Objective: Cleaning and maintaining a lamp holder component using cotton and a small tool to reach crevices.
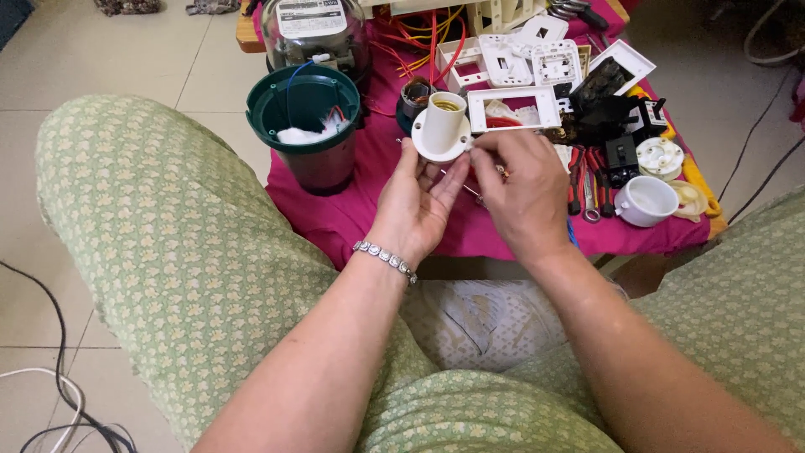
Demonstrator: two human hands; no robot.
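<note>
Here the left hand [417, 201] grips a white lamp socket [442, 126]; the right hand [524, 189] seemingly pinches its rim.

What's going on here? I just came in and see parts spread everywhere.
A seated person holds a cream lamp socket in the left hand, while the right hand fingers its base rim. Beyond lies a low table with a pink cloth crowded with white switch plates, red wires, a green housing and red-handled pliers.
</note>
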